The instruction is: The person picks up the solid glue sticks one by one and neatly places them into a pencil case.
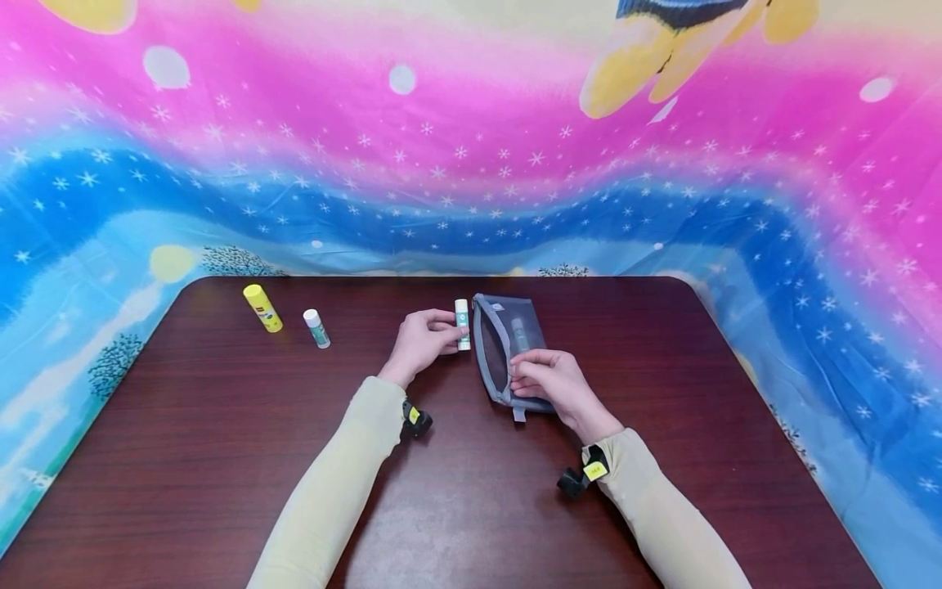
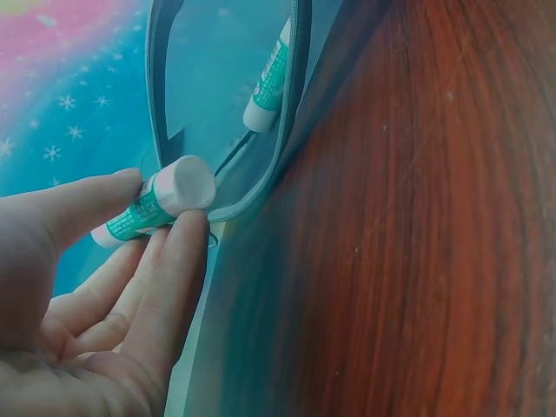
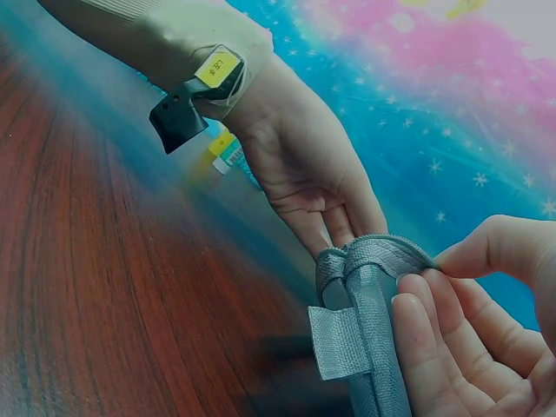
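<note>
Between thumb and fingers, my left hand [image 1: 423, 342] pinches a white-and-green glue stick [image 1: 462, 325], held just left of the mouth of a grey mesh zipper pouch [image 1: 540, 315]. In the left wrist view this glue stick [image 2: 165, 198] points its white end toward the camera. My right hand [image 1: 555, 383] pinches the near edge of the pouch's zipped opening, which gapes. Through the mesh a second green-and-white glue stick [image 1: 519, 334] shows inside the pouch. The right wrist view shows the pouch's end with its fabric tab [image 3: 339, 343] and the right fingers gripping the zipper edge.
On the left of the dark wooden table [image 1: 221, 458] stand a yellow glue stick [image 1: 263, 309] and a smaller white-and-green glue stick [image 1: 317, 329]. A colourful printed cloth [image 1: 471, 188] hangs behind the table and along its sides.
</note>
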Available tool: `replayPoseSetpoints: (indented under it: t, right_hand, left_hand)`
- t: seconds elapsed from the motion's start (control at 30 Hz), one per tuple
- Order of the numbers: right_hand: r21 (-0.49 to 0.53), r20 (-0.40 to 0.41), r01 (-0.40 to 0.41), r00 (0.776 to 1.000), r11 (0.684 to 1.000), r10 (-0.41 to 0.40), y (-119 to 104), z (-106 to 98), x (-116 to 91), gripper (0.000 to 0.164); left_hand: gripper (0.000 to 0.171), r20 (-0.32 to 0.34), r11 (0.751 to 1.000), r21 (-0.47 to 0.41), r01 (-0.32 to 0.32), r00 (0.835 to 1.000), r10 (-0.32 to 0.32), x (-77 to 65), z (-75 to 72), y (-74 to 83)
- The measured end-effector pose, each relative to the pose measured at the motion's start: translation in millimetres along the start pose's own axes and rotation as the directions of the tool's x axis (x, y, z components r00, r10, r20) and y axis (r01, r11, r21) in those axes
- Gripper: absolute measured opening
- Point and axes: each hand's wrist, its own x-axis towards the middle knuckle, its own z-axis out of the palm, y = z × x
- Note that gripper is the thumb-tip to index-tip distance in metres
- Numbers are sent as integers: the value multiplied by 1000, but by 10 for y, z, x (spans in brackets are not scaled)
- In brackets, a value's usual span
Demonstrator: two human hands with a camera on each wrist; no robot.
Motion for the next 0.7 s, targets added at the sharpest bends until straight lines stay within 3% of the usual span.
replayPoseSetpoints:
  t: [0.7]
  right_hand:
    - [-4,9,0,1000,1000,1,-15,-1,-4,23]
  left_hand:
    - [38,52,999,-14,44,998,-43,-16,106,-11]
